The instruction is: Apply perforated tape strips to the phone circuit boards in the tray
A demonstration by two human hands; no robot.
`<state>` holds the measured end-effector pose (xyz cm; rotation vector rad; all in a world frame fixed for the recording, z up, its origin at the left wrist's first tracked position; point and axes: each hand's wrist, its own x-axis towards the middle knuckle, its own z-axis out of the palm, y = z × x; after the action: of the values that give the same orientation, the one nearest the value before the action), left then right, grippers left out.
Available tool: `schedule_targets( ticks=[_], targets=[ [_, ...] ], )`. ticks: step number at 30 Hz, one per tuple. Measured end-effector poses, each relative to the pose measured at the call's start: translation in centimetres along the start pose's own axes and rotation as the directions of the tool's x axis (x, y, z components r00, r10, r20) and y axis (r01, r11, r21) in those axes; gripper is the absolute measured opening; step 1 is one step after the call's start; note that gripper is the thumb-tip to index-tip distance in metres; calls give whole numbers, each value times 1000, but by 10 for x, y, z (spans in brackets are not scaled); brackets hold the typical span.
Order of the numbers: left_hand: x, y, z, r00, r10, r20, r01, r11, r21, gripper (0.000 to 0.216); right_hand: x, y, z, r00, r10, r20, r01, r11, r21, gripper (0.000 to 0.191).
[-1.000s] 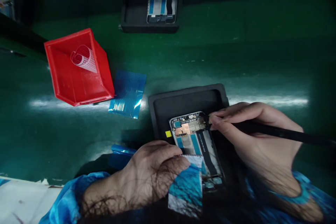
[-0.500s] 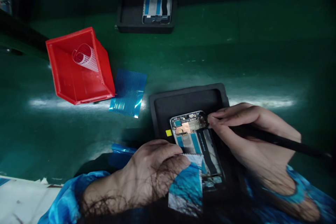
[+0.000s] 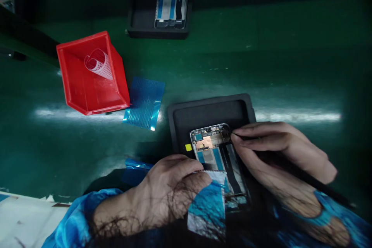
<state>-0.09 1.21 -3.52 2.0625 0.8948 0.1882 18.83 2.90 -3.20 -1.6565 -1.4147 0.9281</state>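
Squarely beneath the two hands, an opened phone [image 3: 207, 142] lies in a black tray [image 3: 209, 100] on the green tabletop [image 3: 226, 50]. The left hand [image 3: 170, 186] pinches a blue-and-white sheet [image 3: 207, 203] over the phone's lower part. The right hand [image 3: 273, 147], fingertips together near its upper right corner, holds a slim dark tool [image 3: 315, 183]. Farther left, blue film [image 3: 145, 104] lies beside a red bin [image 3: 119, 73]; beyond, another phone [image 3: 171, 2] sits in a second tray [image 3: 158, 34].
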Motion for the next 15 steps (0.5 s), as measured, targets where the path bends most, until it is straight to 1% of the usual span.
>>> schedule_targets(
  ticks=[3, 5, 8, 10, 12, 15],
  targets=[
    [1, 1, 0, 1000, 8, 5, -8, 1000, 5, 23, 3, 0, 2, 997, -67, 39, 70, 994, -79, 18],
    [1, 1, -1, 1000, 13, 9, -13, 1000, 16, 21, 4, 1, 4, 995, -76, 60, 81, 993, -91, 17],
    [2, 1, 0, 1000, 25, 9, -25, 999, 38, 20, 1, 0, 2, 996, -81, 46, 84, 995, -61, 19],
    [2, 0, 1, 999, 36, 13, -37, 998, 51, 20, -8, 0, -4, 996, -84, 36, 84, 996, -16, 21],
    [1, 0, 3, 999, 43, 21, -44, 997, 58, 21, -19, 1, -12, 988, -109, 108, 103, 993, 59, 19],
    [0, -1, 3, 998, 44, 38, -46, 997, 59, 22, -33, 8, -23, 940, -194, 282, 148, 973, 175, 7]
  ],
)
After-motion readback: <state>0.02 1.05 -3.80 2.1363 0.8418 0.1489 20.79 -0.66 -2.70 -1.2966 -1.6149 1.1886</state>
